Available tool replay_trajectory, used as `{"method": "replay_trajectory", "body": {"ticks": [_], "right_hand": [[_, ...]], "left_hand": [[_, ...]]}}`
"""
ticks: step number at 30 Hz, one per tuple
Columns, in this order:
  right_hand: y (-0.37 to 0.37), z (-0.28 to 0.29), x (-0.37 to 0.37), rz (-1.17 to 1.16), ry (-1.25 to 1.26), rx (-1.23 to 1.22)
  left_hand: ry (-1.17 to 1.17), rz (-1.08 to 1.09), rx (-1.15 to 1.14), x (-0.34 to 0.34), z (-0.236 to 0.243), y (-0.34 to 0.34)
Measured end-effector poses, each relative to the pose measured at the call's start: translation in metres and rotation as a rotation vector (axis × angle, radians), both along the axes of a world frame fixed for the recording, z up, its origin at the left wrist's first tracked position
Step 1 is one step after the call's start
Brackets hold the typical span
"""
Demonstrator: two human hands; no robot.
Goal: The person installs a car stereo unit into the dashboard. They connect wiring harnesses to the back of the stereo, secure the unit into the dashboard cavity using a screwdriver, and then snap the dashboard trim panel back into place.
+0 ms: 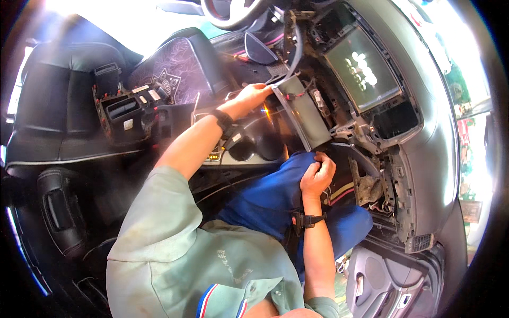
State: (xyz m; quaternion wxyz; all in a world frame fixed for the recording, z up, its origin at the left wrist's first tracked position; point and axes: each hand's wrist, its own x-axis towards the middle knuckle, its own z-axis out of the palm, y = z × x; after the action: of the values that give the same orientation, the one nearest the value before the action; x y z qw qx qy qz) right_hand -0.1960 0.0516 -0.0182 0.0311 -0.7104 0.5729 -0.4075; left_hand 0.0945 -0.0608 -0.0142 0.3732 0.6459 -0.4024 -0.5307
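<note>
A flat grey rectangular unit (pixel 303 114) with a silvery edge is tilted in front of the opened dashboard. My left hand (pixel 253 99) is closed on its upper left corner, though the fingertips are partly hidden behind it. Just below the unit's lower end is my right hand (pixel 317 174), fingers curled above my blue-trousered knee. Whatever these fingers hold, if anything, is hidden. Beyond the unit, a small connector with red wires (pixel 291 96) and other dashboard parts show. A large glossy screen (pixel 363 68) sits in the dashboard, reflecting light.
The dashboard opening (pixel 371 185) exposes brackets and wiring on the right. Cup holders (pixel 254 143) lie in the console below my left arm. A removed black trim piece (pixel 124 111) rests on the seat at left. The steering wheel (pixel 230 13) is at the top; a door panel (pixel 384 281) stands lower right.
</note>
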Motion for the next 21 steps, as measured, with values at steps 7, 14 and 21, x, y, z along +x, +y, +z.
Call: {"method": "replay_trajectory", "body": {"ticks": [7, 14, 21], "right_hand": [[-0.004, 0.014, 0.008, 0.032, 0.151, -0.007], [-0.033, 0.073, 0.051, 0.133, 0.529, -0.076], [-0.052, 0.052, 0.051, 0.245, 0.624, -0.137]], "left_hand": [[-0.355, 0.438, -0.226, -0.023, 0.013, 0.048], [0.378, 0.209, 0.176, -0.082, -0.012, 0.089], [0.612, 0.370, 0.059, -0.100, -0.078, 0.057]]}}
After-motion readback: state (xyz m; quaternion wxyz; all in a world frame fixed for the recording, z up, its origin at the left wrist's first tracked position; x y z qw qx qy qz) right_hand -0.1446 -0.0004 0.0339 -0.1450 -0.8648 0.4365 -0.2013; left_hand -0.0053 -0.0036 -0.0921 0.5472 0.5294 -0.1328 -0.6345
